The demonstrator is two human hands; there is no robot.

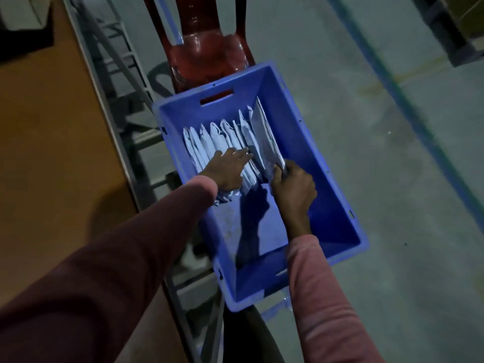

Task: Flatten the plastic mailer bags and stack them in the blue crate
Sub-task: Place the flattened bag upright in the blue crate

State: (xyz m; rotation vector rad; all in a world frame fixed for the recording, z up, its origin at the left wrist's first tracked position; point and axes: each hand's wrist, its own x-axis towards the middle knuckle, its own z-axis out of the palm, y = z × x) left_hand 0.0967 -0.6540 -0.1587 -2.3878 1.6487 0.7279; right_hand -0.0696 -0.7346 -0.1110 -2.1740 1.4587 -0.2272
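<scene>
Blue plastic walls of the crate (327, 205) fill mid-frame, with a red chair (207, 56) just beyond its far end at the top. Inside, toward the crate's upper left, grey mailer bags (209, 137) stand on edge in a leaning row. The left hand (227, 169) lies on them with fingers straight and spread, likely pressing the row flat so it cannot spring up. The right hand (293, 187) curls its fingers round the lower edge of the outermost bag (264, 134) — seemingly to seat it against the rest.
</scene>
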